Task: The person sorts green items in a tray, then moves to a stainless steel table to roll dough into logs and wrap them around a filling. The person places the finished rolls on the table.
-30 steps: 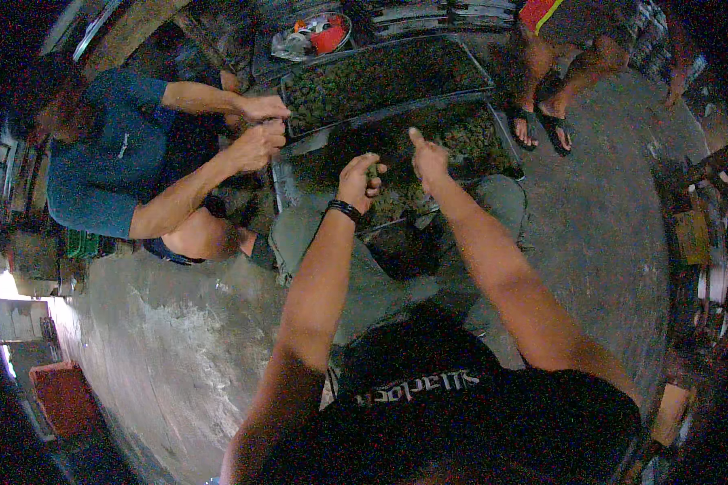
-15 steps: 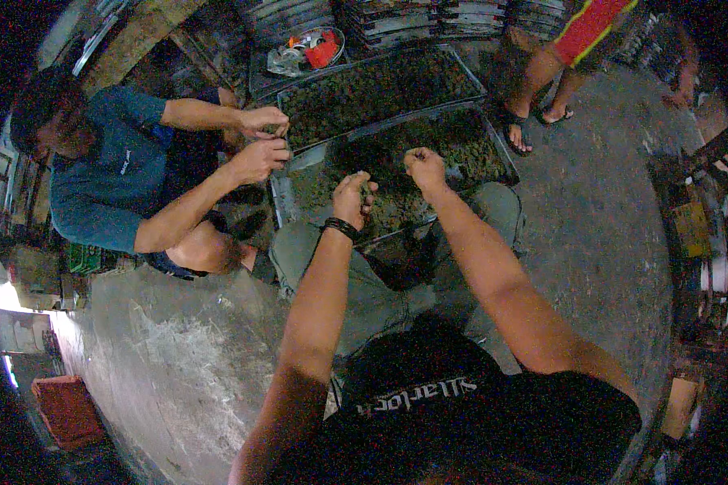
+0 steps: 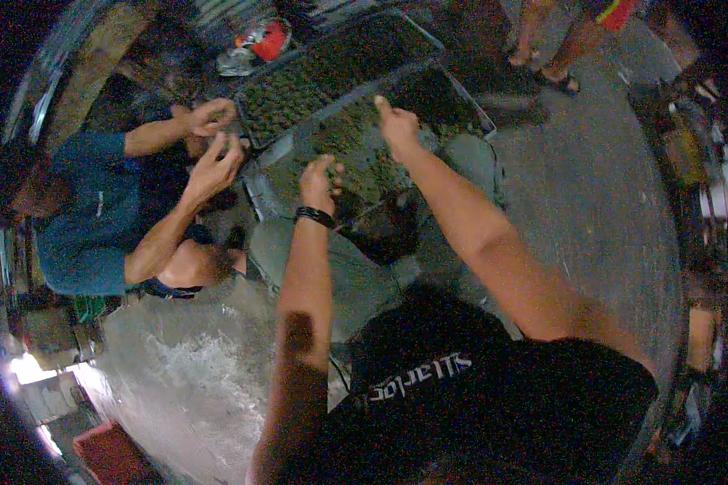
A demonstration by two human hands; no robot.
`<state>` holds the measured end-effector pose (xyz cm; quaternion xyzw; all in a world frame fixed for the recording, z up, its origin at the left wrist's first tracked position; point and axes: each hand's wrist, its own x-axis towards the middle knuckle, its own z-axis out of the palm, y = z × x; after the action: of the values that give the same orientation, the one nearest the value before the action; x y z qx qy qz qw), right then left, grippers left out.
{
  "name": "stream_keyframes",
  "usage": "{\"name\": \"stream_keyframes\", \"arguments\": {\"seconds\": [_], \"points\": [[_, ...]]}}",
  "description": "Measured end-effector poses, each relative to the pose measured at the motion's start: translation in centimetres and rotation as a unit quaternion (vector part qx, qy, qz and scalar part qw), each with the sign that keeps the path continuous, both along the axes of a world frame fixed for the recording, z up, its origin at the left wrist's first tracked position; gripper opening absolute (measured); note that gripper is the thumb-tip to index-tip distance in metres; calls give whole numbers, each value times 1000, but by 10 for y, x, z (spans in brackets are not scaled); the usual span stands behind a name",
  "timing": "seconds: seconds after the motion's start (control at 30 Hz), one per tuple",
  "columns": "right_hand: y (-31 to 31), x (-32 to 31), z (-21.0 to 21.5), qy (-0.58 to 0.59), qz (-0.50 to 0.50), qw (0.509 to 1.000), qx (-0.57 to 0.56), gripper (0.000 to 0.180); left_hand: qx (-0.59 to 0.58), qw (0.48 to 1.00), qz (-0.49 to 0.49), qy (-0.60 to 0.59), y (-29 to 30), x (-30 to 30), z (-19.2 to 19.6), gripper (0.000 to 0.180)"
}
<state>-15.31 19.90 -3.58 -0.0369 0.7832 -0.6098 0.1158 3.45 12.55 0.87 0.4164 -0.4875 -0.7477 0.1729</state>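
Note:
My left hand (image 3: 322, 179) is held over the near tray (image 3: 273, 152), its fingers curled around something small that I cannot make out. Farther off and to the right, my right hand (image 3: 399, 129) is above the same tray. One digit stretches forward while the other fingers fold in; blur hides whatever they may hold. Small greenish-brown clumps (image 3: 344, 133) lie in the near tray, with a dark patch at its far right. Behind it, a second tray (image 3: 341, 87) holds more small dark clumps.
To the left sits a co-worker (image 3: 89, 218) in a teal shirt, their hands (image 3: 218, 153) by the trays' left end. A bowl with red and clear plastic (image 3: 268, 42) stands behind. Another person's sandalled foot (image 3: 558, 79) is at far right. A red crate (image 3: 113, 453) is lower left.
The whole view has shifted, moving the trays left and up. My right hand has moved away from my left, and its pinch has changed to one digit stretched out. The co-worker's hands have parted slightly.

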Motion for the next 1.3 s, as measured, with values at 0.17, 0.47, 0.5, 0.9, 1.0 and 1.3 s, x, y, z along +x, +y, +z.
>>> {"name": "stream_keyframes", "arguments": {"seconds": [0.17, 0.47, 0.5, 0.9, 1.0, 1.3], "points": [[3, 23, -20, 118, 190, 974, 36, 49, 17, 1000, -3, 23, -1, 5, -12, 16], [17, 27, 11, 202, 276, 919, 197, 36, 30, 999, -32, 20, -4, 6, -21, 20], [14, 26, 10, 190, 284, 920, 194, 37, 44, 998, -36, 26, -12, 7, -23, 19], [0, -5, -49, -102, 82, 990, -61, 34, -20, 999, -33, -7, 12, 1, -1, 23], [13, 30, 15, -154, 66, 978, -128, 39, -48, 998, -28, -38, 15, 18, -5, 22], [-5, 21, -18, -67, 72, 992, -80, 39, -61, 996, 2, -65, 5, 10, -1, 20]]}}
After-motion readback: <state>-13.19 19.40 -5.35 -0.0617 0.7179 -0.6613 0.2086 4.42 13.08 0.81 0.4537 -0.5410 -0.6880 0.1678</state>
